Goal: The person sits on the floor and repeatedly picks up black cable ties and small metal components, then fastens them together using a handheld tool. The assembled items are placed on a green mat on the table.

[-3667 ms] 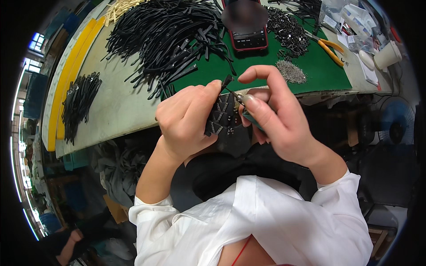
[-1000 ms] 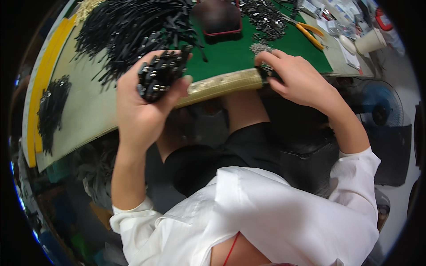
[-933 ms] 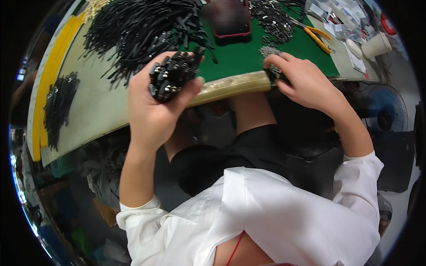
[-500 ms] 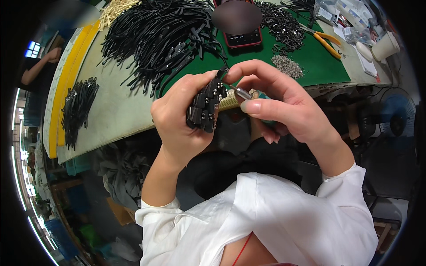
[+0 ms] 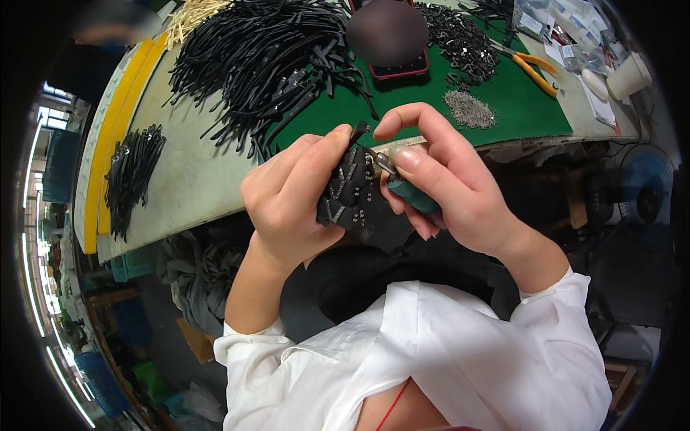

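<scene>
Closed around a bundle of black eyeglass temples [image 5: 343, 192] is my left hand [image 5: 291, 179]. Small metal hinge parts line the ends of these temples, and one temple sticks up above the others near my left thumb. My right hand [image 5: 463, 190] grips a screwdriver [image 5: 412, 195] with a green handle and a metal shaft. Its tip points at the end of the raised temple; whether it touches is too small to tell. My right index finger is curled above the shaft, off the handle, and the thumb presses near the shaft's base.
A big heap of black temples [image 5: 251, 65] covers the table's back left, with a smaller bunch [image 5: 133, 172] at the left. On the green mat [image 5: 532, 118] lie tiny screws [image 5: 468, 109], small black pieces [image 5: 471, 50], a phone [image 5: 399, 70] and orange-handled pliers [image 5: 535, 72]. A white cup [image 5: 627, 75] stands right.
My right thumb has shifted up onto the screwdriver near its shaft, and more of the green handle shows. The bundle has turned and moved slightly lower right. A person's forearm at far left is gone from view.
</scene>
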